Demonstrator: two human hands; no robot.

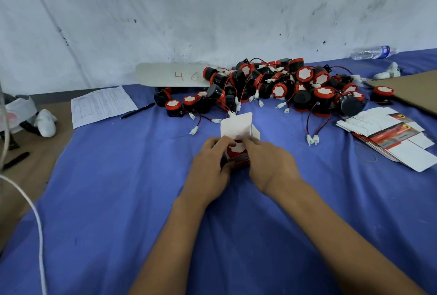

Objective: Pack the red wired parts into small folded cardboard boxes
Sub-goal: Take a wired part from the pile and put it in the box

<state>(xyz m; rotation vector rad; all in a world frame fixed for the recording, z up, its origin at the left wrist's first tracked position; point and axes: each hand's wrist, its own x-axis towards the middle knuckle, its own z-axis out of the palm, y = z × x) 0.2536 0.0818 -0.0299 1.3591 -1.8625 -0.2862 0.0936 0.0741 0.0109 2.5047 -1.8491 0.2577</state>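
A blue cloth (118, 200) is spread over the work surface. At its far side, against the wall, a large heap of red wired parts (279, 86) is piled, with white connectors trailing forward on thin leads. A stack of flat, unfolded box blanks (387, 136) is laid at the right, well apart from the hands. A printed sheet (101, 105) and a pen (138, 110) are noted at the left, and a plastic bottle (372, 53) lies by the wall at the far right.

At centre, one small cardboard box (238, 157) is held upright between both hands, its white top flap (236, 125) standing open. One red part (236, 148) is seated in the mouth of the box, its white-faced cap showing.

The left hand (210, 164) is curled round the box's left side, gripping it. The fingers of the right hand (269, 162) are bent over the top of the part, pinching or pressing at the opening.

The insertion step is judged to be nearly done. Next, the part and its lead would need to be pushed fully below the rim, then the side tabs and top flap folded down and tucked.
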